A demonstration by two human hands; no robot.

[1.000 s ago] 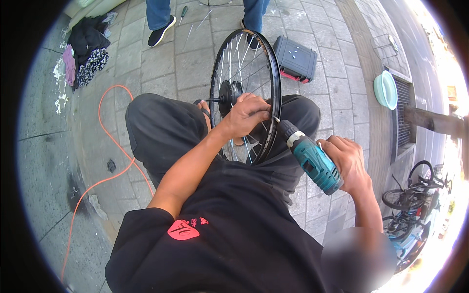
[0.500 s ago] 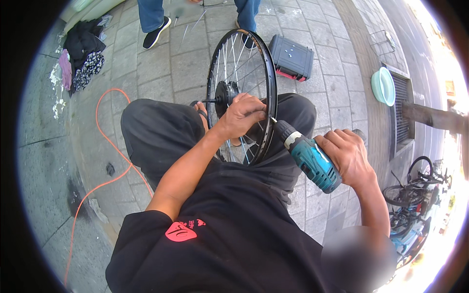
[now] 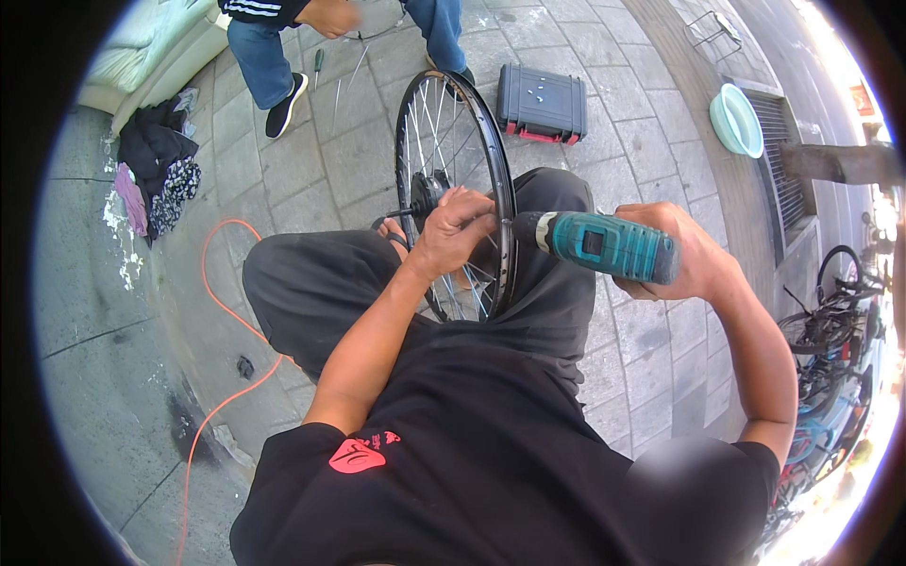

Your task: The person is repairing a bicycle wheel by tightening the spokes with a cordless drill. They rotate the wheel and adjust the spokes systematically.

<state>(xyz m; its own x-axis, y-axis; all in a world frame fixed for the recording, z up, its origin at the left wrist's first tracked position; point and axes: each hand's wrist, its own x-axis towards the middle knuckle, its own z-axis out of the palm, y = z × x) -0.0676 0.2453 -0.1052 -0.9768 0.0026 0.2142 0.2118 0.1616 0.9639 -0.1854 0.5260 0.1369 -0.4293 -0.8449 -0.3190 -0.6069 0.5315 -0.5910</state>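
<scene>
A spoked wheel [image 3: 503, 170] with a black rim and a dark hub [image 3: 427, 193] stands upright between my knees. At the rim's inner side, my left hand [image 3: 455, 234] has its fingers pinched together among the spokes; what they hold is hidden. My right hand [image 3: 687, 253] grips a teal and black cordless drill [image 3: 604, 243]. The drill lies nearly level, its chuck end up against the outer face of the rim, across from my left fingertips. Its bit is hidden from view.
A co-worker's hand [image 3: 330, 16] is near loose spokes [image 3: 337, 106] and a screwdriver [image 3: 319, 60] on the paving. A black case [image 3: 543, 94] with small parts on its lid sits beyond the wheel. An orange cord [image 3: 219, 292] lies left; a green basin [image 3: 736, 121] stands right.
The drill has swung up from a slant to nearly level, and its front end has come to the rim. My left hand stays at the rim. The co-worker's hand has come further into view.
</scene>
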